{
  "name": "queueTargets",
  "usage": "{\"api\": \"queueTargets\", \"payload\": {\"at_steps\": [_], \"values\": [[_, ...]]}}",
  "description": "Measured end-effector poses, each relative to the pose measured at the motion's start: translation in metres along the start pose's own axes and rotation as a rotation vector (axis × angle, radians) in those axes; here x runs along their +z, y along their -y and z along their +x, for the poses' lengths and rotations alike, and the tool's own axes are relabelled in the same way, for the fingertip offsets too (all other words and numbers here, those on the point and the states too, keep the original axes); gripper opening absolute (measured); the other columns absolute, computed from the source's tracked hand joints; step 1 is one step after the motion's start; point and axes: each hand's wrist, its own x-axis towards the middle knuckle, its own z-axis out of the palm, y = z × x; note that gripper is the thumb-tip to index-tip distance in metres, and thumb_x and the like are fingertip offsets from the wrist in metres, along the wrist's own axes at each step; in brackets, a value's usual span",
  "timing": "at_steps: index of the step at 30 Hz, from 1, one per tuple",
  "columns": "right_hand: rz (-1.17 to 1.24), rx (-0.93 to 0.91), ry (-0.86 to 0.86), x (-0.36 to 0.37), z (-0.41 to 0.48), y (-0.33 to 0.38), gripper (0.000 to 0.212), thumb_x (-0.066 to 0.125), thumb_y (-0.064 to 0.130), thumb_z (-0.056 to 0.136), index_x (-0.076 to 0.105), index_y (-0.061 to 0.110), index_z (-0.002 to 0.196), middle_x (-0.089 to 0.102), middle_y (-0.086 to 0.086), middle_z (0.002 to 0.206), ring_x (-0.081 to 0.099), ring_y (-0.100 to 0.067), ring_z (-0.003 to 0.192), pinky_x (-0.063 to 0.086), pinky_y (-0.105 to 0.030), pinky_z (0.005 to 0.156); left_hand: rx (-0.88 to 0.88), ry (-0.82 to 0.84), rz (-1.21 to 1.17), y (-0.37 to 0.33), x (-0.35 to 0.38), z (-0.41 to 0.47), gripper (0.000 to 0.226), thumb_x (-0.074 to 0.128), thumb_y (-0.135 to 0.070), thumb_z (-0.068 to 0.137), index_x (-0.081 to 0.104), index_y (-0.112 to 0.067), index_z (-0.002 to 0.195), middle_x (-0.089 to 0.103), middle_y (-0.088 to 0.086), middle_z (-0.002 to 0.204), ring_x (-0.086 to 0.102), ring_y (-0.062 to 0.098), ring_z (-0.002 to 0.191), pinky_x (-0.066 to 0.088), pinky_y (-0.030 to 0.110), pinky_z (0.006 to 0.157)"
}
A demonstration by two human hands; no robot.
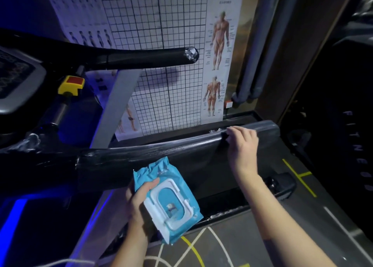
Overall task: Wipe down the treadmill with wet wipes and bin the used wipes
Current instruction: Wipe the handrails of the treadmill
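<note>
Left fingers [150,184] curled round wipes pack [175,198]; right fingers [235,130] curled, pinching at treadmill side rail [161,151]

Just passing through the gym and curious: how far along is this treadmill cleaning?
Early, it seems. Nothing looks clearly wiped, and no used wipe or bin shows. In hand: the left hand holds the wipe pack; the right hand grips the handrail without a visible wipe. Wiping and binning remain.
</note>
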Motion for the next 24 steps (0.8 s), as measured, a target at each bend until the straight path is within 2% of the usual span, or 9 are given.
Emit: {"api": "queueTargets", "payload": {"at_steps": [3,5,9,11,16,19,21,24], "values": [[0.139,-0.177,0.062,0.008,-0.016,0.033,0.027,0.063,-0.005,0.087,0.072,0.004,0.11,0.07,-0.007,0.116,0.057,-0.024,0.104,0.038,-0.029,0.097,0.035,0.053,0.056,0.005,0.02,-0.009,0.027,0.066,0.013,0.087,0.069,-0.008,0.105,0.077,0.003,0.072,0.073,0.018,0.056,0.06,0.029,0.05],[0.179,-0.248,0.138,0.014,-0.028,0.035,0.031,0.066,-0.006,0.086,0.072,0.004,0.115,0.069,-0.006,0.119,0.059,-0.025,0.106,0.039,-0.03,0.1,0.047,0.078,0.058,0.01,0.028,-0.011,0.027,0.064,0.013,0.087,0.068,-0.01,0.1,0.076,0.002,0.07,0.073,0.019,0.056,0.06,0.03,0.051],[0.142,-0.14,0.107,0.007,-0.016,-0.022,0.033,0.067,-0.006,0.086,0.072,0.006,0.116,0.069,-0.005,0.12,0.06,-0.023,0.104,0.039,-0.028,0.099,0.059,0.042,0.083,0.02,0.04,-0.014,0.028,0.067,0.009,0.086,0.07,-0.011,0.106,0.078,0.003,0.077,0.074,0.021,0.062,0.06,0.037,0.066],[0.091,-0.055,0.068,-0.006,-0.002,-0.059,0.031,0.068,-0.008,0.085,0.073,0.004,0.113,0.07,-0.007,0.117,0.058,-0.025,0.103,0.039,-0.029,0.095,0.076,0.045,0.09,0.028,0.043,-0.014,0.026,0.067,0.008,0.086,0.07,-0.01,0.105,0.077,0.006,0.082,0.074,0.023,0.065,0.06,0.035,0.064],[-0.021,0.101,0.053,-0.027,0.029,-0.123,0.025,0.058,-0.002,0.086,0.073,0.006,0.104,0.071,-0.009,0.108,0.06,-0.036,0.096,0.043,-0.038,0.086,0.065,0.056,0.065,0.05,0.058,-0.016,0.042,0.068,0.005,0.085,0.066,0.003,0.127,0.073,0.02,0.108,0.071,0.035,0.084,0.057,0.039,0.074],[-0.047,0.196,0.021,-0.035,0.044,-0.121,0.023,0.057,0.003,0.083,0.072,0.01,0.098,0.07,-0.007,0.101,0.059,-0.037,0.09,0.041,-0.039,0.08,0.082,0.054,0.054,0.06,0.068,-0.016,0.04,0.066,0.006,0.086,0.067,0.004,0.125,0.075,0.019,0.104,0.072,0.034,0.08,0.061,0.036,0.068],[0.028,0.055,0.027,-0.034,0.042,-0.101,0.023,0.058,0.0,0.084,0.071,0.009,0.101,0.07,-0.006,0.103,0.059,-0.032,0.093,0.044,-0.04,0.082,0.093,0.063,0.056,0.065,0.074,-0.018,0.034,0.066,0.006,0.086,0.069,0.0,0.119,0.075,0.017,0.101,0.073,0.031,0.076,0.061,0.035,0.066],[0.173,-0.252,0.154,-0.02,0.029,-0.068,0.023,0.064,-0.003,0.09,0.072,0.004,0.109,0.071,-0.006,0.114,0.062,-0.025,0.103,0.046,-0.036,0.094,0.099,0.05,0.06,0.07,0.084,-0.022,0.026,0.065,0.007,0.087,0.072,-0.005,0.109,0.076,0.014,0.097,0.074,0.028,0.073,0.06,0.036,0.066]]}}
